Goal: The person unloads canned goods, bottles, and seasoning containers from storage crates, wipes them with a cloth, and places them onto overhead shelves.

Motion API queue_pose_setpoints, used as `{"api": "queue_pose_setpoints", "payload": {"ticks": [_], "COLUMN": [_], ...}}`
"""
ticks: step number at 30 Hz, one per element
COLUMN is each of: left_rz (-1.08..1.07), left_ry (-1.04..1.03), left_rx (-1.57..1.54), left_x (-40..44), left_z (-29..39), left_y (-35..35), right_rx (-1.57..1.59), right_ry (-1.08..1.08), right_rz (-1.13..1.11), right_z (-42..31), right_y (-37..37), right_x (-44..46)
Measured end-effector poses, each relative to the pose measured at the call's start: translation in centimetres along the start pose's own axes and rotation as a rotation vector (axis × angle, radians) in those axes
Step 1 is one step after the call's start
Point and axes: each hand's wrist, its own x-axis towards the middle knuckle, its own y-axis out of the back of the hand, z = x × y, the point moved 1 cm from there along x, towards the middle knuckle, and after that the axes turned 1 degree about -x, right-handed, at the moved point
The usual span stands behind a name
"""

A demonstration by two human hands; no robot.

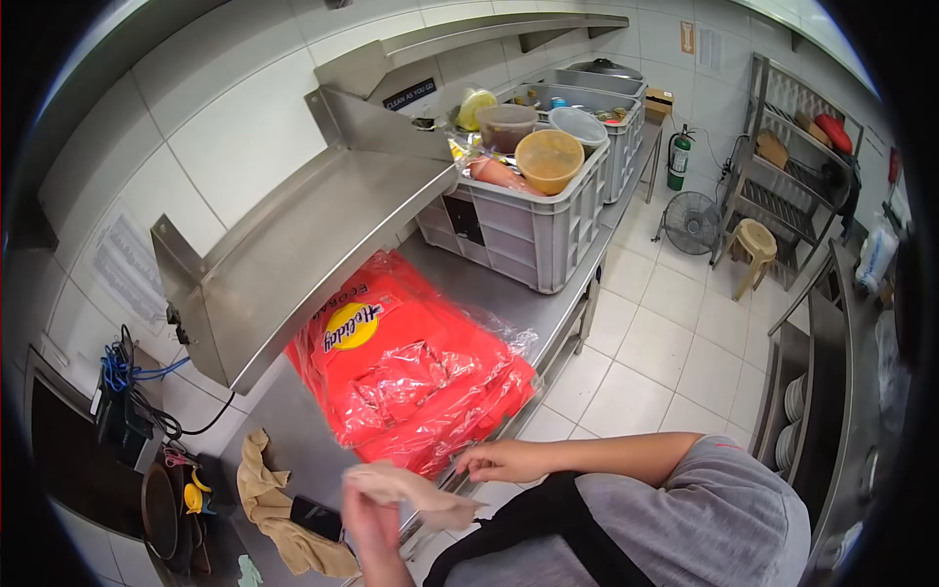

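A tiled kitchen surrounds us, with white floor tiles (636,338) running off beyond the counter (303,430), and we take the stack of red bags (411,362) as our landmark. It lies on the counter in clear plastic, its yellow printed circle facing up, partly under the metal shelf (323,205). At the near end of the stack, our left hand (372,514) is raised, the grip pinching a limp pale cloth (416,494); blur keeps us from telling whether it is a rag or a thin glove. Our right hand (489,460) sits just beside the stack's near corner, fingers half bent and nothing visible in them; we cannot tell whether its grip is pressed together, or whether it touches the plastic.

As for progress, we judge it only partly along: the pale cloth is up off the counter and in hand, while the stack stays wrapped, with no bag lying loose that we can see. Left of the stack, a brown cloth (259,489) lies crumpled beside a dark phone (315,517), both out of our hands. Beyond the stack stands a grey crate (499,230), piled full and untouched.
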Motion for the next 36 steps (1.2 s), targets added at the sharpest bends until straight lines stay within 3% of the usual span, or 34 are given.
{"api": "queue_pose_setpoints", "payload": {"ticks": [2,6,8,9,10,11,14,16,17,19,21,24,27,29,31,32,34,36], "left_rz": [0.068,0.333,0.450,0.512,0.668,0.747,0.732,0.966,1.010,0.885,0.582,0.121,-0.355,-0.695,-0.825,-0.829,-0.895,-0.974], "left_ry": [-0.094,-0.349,-0.443,-0.431,-0.212,0.137,-0.154,-0.902,-1.151,-1.321,-1.351,-1.302,-1.235,-0.959,-0.590,-0.583,-0.088,-0.155], "left_rx": [-0.007,0.074,0.293,0.479,0.712,0.945,0.713,1.233,1.406,1.404,1.456,1.469,1.279,1.031,0.939,0.931,0.748,0.720], "left_x": [1.6,3.9,7.4,8.3,7.7,6.8,9.1,8.2,7.8,9.4,11.4,13.9,16.2,18.6,21.6,23.4,26.1,28.9], "left_z": [0.2,1.6,0.5,-0.7,-1.4,-1.6,-6.6,-8.6,-10.3,-15.3,-20.6,-28.4,-36.3,-42.3,-47.7,-50.0,-54.1,-56.0], "left_y": [3.7,2.9,9.5,11.1,7.8,3.2,5.0,0.8,-5.1,-13.6,-22.2,-31.2,-38.3,-42.3,-46.4,-48.5,-51.8,-56.2], "right_rx": [-0.137,-0.534,-0.583,-0.596,-0.591,-0.589,-0.550,-0.565,-0.596,-0.575,-0.554,-0.514,-0.475,-0.476,-0.318,-0.222,-0.325,-0.395], "right_ry": [-0.013,0.076,-0.195,-0.200,-0.260,-0.322,-0.446,-0.574,-0.700,-0.729,-0.754,-0.690,-0.662,-0.602,-0.579,-0.700,-0.712,-0.737], "right_rz": [-0.012,-0.009,-0.072,-0.076,-0.062,-0.042,0.047,0.072,0.086,0.154,0.200,0.313,0.378,0.415,0.474,0.486,0.539,0.658], "right_z": [1.5,8.4,9.9,11.1,12.8,14.3,18.0,18.3,18.5,19.3,19.9,21.0,21.1,23.6,23.3,22.6,23.7,22.9], "right_y": [0.0,3.5,6.8,8.5,9.8,11.5,17.0,20.5,22.4,25.5,28.6,33.4,38.4,41.7,44.9,47.5,52.2,57.9], "right_x": [0.4,-7.4,-11.5,-13.7,-15.8,-18.2,-26.5,-31.5,-33.8,-37.9,-40.8,-42.4,-40.9,-40.5,-40.2,-40.6,-42.9,-45.1]}}
